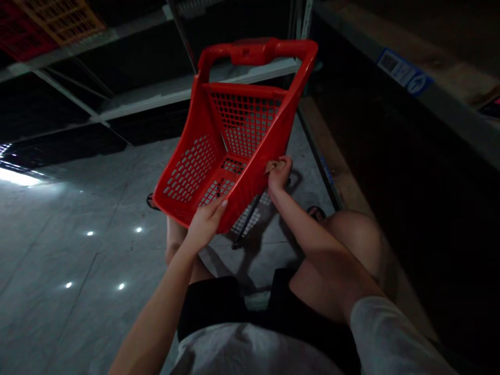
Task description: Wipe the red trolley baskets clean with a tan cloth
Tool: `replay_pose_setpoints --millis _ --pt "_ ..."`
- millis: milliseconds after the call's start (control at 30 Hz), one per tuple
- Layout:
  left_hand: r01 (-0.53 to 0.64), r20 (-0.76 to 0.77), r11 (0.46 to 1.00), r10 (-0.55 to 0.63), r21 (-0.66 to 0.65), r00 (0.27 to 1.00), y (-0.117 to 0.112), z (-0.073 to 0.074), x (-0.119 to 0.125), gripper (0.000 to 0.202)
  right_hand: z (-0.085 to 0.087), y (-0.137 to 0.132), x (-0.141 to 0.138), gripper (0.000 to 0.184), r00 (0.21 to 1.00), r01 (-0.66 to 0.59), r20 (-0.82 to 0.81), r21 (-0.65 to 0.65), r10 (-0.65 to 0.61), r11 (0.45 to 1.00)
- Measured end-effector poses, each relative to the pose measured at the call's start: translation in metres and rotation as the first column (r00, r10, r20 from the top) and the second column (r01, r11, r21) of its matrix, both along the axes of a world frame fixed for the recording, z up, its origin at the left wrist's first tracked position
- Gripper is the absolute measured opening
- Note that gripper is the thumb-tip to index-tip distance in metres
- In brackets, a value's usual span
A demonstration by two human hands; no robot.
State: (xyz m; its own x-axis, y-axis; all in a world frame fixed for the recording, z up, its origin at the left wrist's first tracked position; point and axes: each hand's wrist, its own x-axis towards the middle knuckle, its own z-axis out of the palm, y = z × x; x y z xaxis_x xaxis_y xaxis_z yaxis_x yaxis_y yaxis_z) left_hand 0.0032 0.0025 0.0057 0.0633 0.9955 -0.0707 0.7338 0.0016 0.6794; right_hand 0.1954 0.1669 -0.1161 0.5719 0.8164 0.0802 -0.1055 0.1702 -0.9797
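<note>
A red plastic shopping cart (244,194) with grid-like openings stands in front of me, its handle bar (253,51) at the far end. My left hand (205,221) grips the cart's near rim, thumb over the edge and fingers hidden below it. Against the outer face of the cart's right side is my right hand (280,174), closed around a crumpled brown cloth (274,165) that touches the red plastic. Inside the basket no goods show. Part of the cart's dark lower frame (245,226) is visible beneath it.
Metal shelving (152,101) runs behind the cart, with a yellow crate (64,21) and a red crate (23,34) at upper left. A wooden shelf edge bearing a blue label (404,72) lies to the right. Grey floor (78,260) reflects lights. My bent knees flank the cart.
</note>
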Motion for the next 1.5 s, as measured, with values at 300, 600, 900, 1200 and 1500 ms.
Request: replay_pose_setpoints --millis 300,600,900,1200,1500 --pt "-0.018 -0.011 0.999 0.018 0.039 1.000 0.035 -0.013 0.011 0.049 0.013 -0.150 -0.075 0.020 0.819 -0.527 0.245 -0.037 0.519 0.849" --pt "0.073 -0.162 0.987 -0.050 0.143 0.986 0.067 0.007 -0.012 0.046 0.040 -0.073 -0.044 0.019 0.956 -0.235 0.180 0.001 0.231 0.972" --pt "-0.044 -0.705 0.984 0.156 0.175 0.692 0.098 -0.015 -0.057 0.060 0.049 -0.058 -0.065 0.014 0.919 -0.296 0.280 0.028 0.276 0.955" --pt "-0.018 -0.630 0.958 0.202 0.286 0.750 0.117 -0.022 -0.017 0.065 0.034 -0.066 -0.063 0.009 0.927 -0.320 0.195 -0.041 0.321 0.947" --pt "0.374 -0.656 0.864 -0.070 0.336 0.751 0.138 -0.014 -0.032 0.055 0.025 -0.005 -0.021 0.017 0.867 -0.254 0.435 -0.037 0.245 0.966"
